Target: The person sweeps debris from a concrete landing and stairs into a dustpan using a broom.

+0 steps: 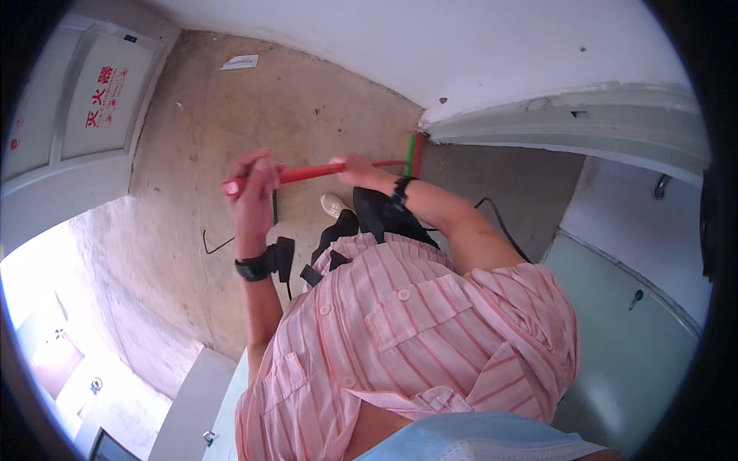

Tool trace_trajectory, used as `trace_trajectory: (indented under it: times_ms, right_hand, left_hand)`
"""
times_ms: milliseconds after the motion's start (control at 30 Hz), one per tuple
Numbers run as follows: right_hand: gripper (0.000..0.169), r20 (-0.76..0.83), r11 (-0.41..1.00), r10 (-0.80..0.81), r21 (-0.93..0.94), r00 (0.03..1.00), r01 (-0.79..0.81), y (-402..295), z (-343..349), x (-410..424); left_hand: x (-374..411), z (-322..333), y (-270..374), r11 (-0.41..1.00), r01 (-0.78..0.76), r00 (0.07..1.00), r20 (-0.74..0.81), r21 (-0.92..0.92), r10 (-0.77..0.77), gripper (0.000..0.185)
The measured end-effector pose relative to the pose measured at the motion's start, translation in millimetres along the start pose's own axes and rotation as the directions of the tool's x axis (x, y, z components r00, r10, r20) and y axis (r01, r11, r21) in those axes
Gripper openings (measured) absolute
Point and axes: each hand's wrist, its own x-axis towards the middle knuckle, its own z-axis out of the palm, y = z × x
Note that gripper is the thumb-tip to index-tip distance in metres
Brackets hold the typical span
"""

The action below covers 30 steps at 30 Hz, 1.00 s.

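Note:
A broom with a red handle [311, 172] stretches across in front of me. Around its upper end is my left hand [253, 181], with the tip of the handle poking out past the palm. Farther down the handle, my right hand [356, 169] is closed on it too. The green and red broom head [413, 154] sits low at the right, by the foot of the door frame. Both wrists wear black straps, and the left one carries a small black device [283, 260].
The bare floor [230, 127] meets a white wall [461, 46] ahead. A fire extinguisher cabinet [95, 98] stands at left. A paper strip [240, 62] lies near the wall. Behind me to the right is a pale green surface [611, 346]. Black cable [501, 222] loops beside my right arm.

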Motion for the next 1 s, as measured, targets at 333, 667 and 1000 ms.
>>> trace_trajectory:
  times_ms: [333, 667, 1000]
  right_hand:
    - [0.012, 0.04, 0.99, -0.114, 0.086, 0.993, 0.11, -97, -45, 64]
    - [0.014, 0.02, 0.997, 0.017, -0.082, 1.0, -0.015, 14, -54, 135]
    - [0.009, -0.078, 0.999, -0.028, 0.039, 0.997, 0.031, -25, -75, 119]
  left_hand:
    - [17, -10, 88, 0.884, -0.456, 0.89, 0.069, 0.108, 0.451, 0.008]
    - [113, -8, 18, 0.997, -0.075, 0.984, -0.161, -0.016, 0.071, 0.016]
    - [104, 4, 50, 0.976, -0.074, 0.953, -0.274, 0.206, 0.13, 0.013]
